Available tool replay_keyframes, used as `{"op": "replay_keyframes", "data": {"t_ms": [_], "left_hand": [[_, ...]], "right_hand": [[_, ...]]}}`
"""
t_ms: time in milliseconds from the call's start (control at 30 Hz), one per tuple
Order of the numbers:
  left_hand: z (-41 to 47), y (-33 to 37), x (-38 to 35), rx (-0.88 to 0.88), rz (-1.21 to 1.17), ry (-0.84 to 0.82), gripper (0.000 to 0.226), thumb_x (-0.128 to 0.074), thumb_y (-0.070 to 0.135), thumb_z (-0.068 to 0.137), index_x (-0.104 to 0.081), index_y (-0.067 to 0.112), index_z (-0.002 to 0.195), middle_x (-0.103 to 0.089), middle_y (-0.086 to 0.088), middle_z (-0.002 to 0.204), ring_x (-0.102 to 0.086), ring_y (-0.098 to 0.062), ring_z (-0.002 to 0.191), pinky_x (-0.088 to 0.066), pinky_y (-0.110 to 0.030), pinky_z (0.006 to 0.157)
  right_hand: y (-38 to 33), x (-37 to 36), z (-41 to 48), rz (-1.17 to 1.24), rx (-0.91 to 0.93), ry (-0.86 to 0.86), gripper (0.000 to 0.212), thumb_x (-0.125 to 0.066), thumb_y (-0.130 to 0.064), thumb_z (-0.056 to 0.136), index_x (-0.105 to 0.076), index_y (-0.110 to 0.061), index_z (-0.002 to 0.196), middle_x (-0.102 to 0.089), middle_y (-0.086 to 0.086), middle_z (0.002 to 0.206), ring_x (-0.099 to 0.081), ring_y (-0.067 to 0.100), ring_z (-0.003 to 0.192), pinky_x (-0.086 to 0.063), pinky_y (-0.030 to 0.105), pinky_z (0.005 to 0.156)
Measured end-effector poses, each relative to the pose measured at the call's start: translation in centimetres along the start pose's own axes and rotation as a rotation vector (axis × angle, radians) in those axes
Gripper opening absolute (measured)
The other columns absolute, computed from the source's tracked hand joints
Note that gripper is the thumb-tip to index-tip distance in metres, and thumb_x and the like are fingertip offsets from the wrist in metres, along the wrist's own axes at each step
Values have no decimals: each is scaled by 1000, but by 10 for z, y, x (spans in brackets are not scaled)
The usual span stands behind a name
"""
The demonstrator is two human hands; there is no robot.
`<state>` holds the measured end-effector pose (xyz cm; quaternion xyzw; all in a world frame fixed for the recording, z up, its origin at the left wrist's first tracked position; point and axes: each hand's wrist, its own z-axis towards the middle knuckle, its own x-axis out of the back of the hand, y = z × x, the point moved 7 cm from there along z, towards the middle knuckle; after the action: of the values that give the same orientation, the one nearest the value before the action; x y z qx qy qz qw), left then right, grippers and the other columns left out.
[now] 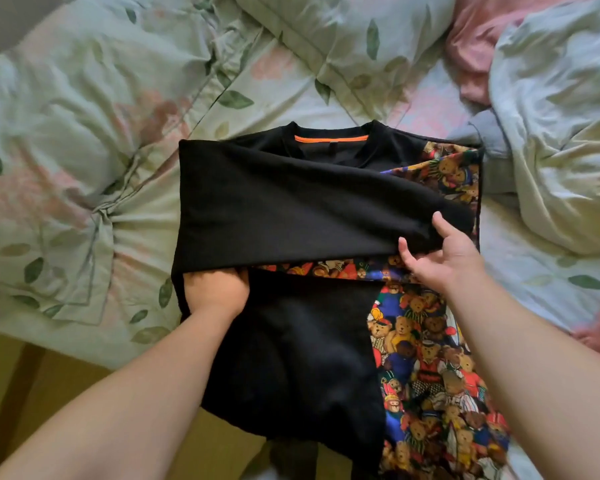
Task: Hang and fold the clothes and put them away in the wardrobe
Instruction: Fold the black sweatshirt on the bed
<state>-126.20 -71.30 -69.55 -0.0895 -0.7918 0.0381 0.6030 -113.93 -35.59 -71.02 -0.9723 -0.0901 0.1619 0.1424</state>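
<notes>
Left hand (pixel 217 292) is tucked under the black fold of the shirt (pixel 291 209), fingers hidden, so I can't tell its grip. Right hand (pixel 444 258) reaches the fold's right edge, fingers loosely spread, tips touching the cloth. Shirt lies on the bed (pixel 84 133) between both hands, collar at the far end, bear-print panel (pixel 440 375) under the right forearm.

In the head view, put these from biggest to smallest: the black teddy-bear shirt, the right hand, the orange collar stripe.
Black fabric shirt with teddy-bear print, largest.
Right hand, though nearer the camera.
Thin orange fabric stripe inside the collar, smallest.
</notes>
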Motion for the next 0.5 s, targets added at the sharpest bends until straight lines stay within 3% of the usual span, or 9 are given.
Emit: {"op": "replay_keyframes", "data": {"t_ms": [100, 200, 367, 433, 500], "left_hand": [[4, -12, -6, 30, 26, -11, 64, -49, 55, 95, -58, 9, 140, -54, -20, 144, -50, -39, 134, -35, -47, 113], [9, -14, -11, 15, 80, -51, 63, -41, 58, 99, -61, 11, 137, -57, -18, 142, -52, -38, 131, -37, -44, 112], [2, -6, -16, -131, 143, -130, 52, -36, 51, 103, -71, 15, 119, -71, -17, 115, -66, -38, 107, -46, -42, 96], [-5, -3, -13, -204, 141, -118, 36, -53, 40, 98, -74, 12, 105, -74, -18, 97, -69, -39, 90, -50, -42, 85], [-18, 3, -5, -343, 133, 7, 21, -73, 24, 80, -73, 7, 91, -70, -18, 79, -66, -39, 72, -50, -42, 70]], "right_hand": [[-2, 7, 2, 11, 50, 58, 33, -74, -35, 90, -67, -21, 119, -70, 5, 117, -66, 25, 107, -59, 29, 64], [-9, 10, 3, 46, 102, 112, 30, -73, -26, 92, -65, -18, 120, -69, 6, 119, -68, 23, 105, -57, 23, 58], [-29, 9, 6, 49, 154, 120, 31, -67, -18, 97, -63, -17, 127, -67, 7, 122, -67, 22, 106, -52, 20, 51], [-33, 13, 6, 54, 130, 105, 27, -65, -15, 97, -63, -16, 124, -67, 10, 123, -67, 23, 105, -52, 19, 54], [-34, 21, 6, 27, 99, 129, 19, -64, -13, 97, -63, -15, 117, -65, 11, 123, -66, 25, 105, -53, 18, 59]]}}
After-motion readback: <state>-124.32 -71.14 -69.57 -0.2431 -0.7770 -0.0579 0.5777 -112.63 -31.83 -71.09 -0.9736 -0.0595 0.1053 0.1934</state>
